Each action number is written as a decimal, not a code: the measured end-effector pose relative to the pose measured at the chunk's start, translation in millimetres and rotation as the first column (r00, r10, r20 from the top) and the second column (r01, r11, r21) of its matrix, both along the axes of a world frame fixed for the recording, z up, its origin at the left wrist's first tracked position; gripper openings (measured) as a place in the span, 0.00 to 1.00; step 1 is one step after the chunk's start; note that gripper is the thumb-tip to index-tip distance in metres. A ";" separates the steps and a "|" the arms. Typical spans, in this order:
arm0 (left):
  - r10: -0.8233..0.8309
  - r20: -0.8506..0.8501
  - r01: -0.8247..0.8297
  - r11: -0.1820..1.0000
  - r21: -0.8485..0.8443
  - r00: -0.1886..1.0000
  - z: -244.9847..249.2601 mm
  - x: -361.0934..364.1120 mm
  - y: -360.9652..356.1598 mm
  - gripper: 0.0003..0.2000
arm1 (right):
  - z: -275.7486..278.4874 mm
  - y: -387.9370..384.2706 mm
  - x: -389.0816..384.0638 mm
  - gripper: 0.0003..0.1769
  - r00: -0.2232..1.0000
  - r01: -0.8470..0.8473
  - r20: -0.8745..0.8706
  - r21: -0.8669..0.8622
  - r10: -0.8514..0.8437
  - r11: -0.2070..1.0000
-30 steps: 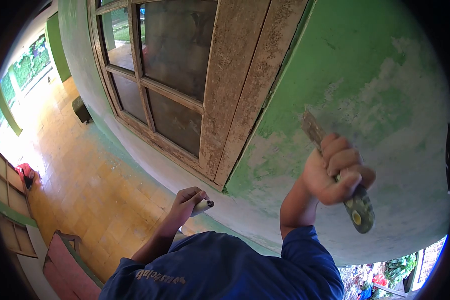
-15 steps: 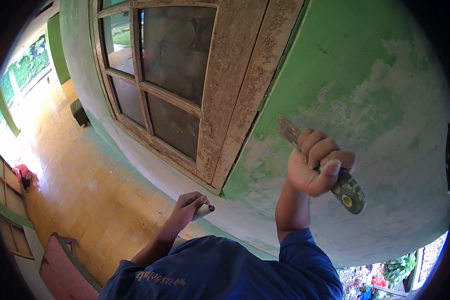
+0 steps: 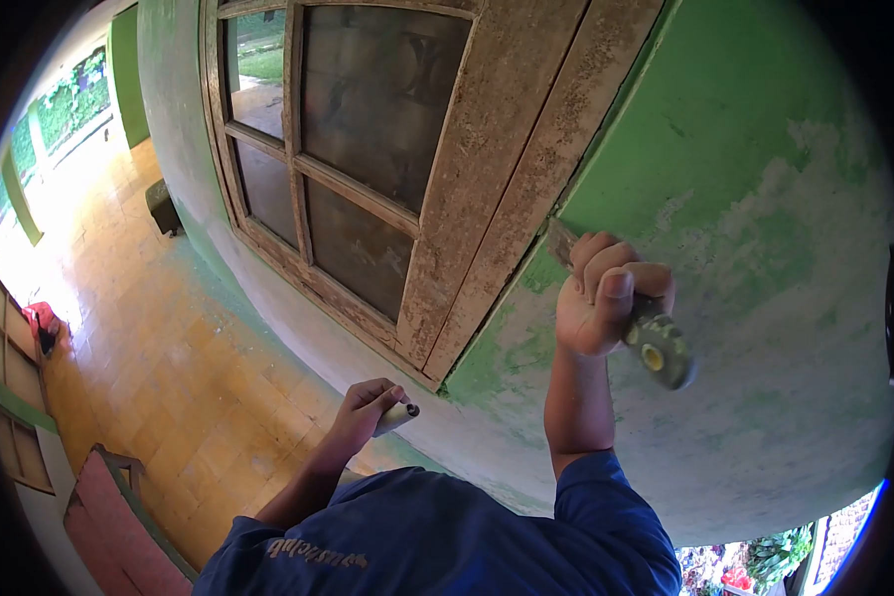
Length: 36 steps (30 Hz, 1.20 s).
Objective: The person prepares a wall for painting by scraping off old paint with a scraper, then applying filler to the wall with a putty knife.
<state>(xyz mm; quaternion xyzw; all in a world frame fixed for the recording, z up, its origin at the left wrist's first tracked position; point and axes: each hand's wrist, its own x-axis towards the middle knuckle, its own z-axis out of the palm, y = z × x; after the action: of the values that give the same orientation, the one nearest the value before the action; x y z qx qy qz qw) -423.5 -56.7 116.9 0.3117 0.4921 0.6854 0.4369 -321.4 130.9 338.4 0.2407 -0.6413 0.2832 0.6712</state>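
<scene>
Flat-bladed scraper (image 3: 659, 348) in right hand (image 3: 604, 296), patchy wall (image 3: 755, 298)

Dull metal scraper blade (image 3: 562, 243), patchy matt painted wall (image 3: 745, 328), rough wooden window frame (image 3: 512, 129), glossy tiled floor (image 3: 184, 372)

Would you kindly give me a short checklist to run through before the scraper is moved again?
1. Scraper held securely: ok, the right grip is wrapped around it.
2. Left grip away from the blade: ok, it is lower down, holding a pale tube.
3. Comfortable clearance between blade and window frame: not ok, I'd say; the tip is very near the frame's edge.
4. Blade flat on the wall: cannot tell; contact is unclear from this angle.
5. Wall surface uniform: not ok, green and greyish patches are mixed.
</scene>
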 end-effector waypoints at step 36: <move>0.003 -0.007 -0.003 1.000 0.029 1.000 -10.6 -7.0 -0.9 0.12 | -5.9 -23.5 14.2 0.12 0.993 -0.105 0.057 0.011 0.104 0.994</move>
<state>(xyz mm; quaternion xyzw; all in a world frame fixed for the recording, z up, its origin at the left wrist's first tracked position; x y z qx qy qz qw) -430.5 -57.6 106.3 0.3197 0.4840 0.6921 0.4296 -307.2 107.3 332.5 0.2705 -0.6487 0.3200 0.6353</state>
